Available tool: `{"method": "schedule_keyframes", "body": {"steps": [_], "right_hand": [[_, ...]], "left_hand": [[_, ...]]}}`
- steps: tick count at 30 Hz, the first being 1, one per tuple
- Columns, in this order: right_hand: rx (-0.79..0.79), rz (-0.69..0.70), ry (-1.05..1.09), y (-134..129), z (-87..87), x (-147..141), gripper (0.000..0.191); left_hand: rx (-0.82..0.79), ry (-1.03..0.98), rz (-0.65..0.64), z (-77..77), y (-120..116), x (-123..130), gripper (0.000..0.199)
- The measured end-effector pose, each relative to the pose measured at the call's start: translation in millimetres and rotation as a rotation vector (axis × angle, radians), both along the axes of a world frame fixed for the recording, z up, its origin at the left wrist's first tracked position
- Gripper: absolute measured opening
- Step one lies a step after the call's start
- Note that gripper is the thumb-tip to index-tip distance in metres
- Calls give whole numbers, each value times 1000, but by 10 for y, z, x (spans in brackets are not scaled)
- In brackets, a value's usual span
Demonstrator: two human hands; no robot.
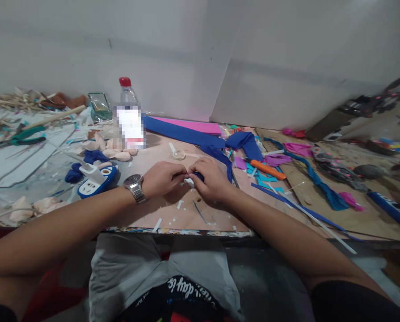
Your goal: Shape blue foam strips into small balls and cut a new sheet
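Note:
Low over the middle of the table, my left hand (pixel 164 179) and my right hand (pixel 211 180) meet at the fingertips, both pinched closed. A small dark blue piece (pixel 199 175), like folded crepe paper or cloth, shows within my right fingers. Beneath the fingertips a white bit (pixel 189 182) is partly visible. What the left fingertips pinch is hidden. Just beyond the hands lies a roll of pale tape (pixel 178 154). A long blue strip (pixel 186 133) and a pink strip (pixel 203 127) rest behind it, along the wall.
At left are a blue-and-white power strip (pixel 97 181), green-handled pliers (pixel 28 135) and peach petal-like pieces (pixel 111 147). A lit phone (pixel 131 127) leans on a red-capped bottle (pixel 125 82). An orange cutter (pixel 268 170) lies among coloured scraps at right. White snippets dot the front.

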State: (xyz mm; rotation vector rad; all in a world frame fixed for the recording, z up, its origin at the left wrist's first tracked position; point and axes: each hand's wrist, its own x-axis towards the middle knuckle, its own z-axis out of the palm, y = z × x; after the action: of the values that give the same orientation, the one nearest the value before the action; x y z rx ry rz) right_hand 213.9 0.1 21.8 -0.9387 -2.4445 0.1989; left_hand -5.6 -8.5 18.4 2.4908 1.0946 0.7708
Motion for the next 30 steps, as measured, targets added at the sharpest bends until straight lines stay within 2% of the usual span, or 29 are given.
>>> {"method": "schedule_keyframes", "body": {"steps": [12,22,30], "right_hand": [[-4,11,24,24,-11,4,6],[-10,-16,77,31,-11,23,7],[-5,-27,54,18,7,10,8]], "left_hand": [[21,24,0,-5,25,4,22],[-51,-5,43,43,3,-10,22],[-92,-13,6,60,-2,-4,23]]}}
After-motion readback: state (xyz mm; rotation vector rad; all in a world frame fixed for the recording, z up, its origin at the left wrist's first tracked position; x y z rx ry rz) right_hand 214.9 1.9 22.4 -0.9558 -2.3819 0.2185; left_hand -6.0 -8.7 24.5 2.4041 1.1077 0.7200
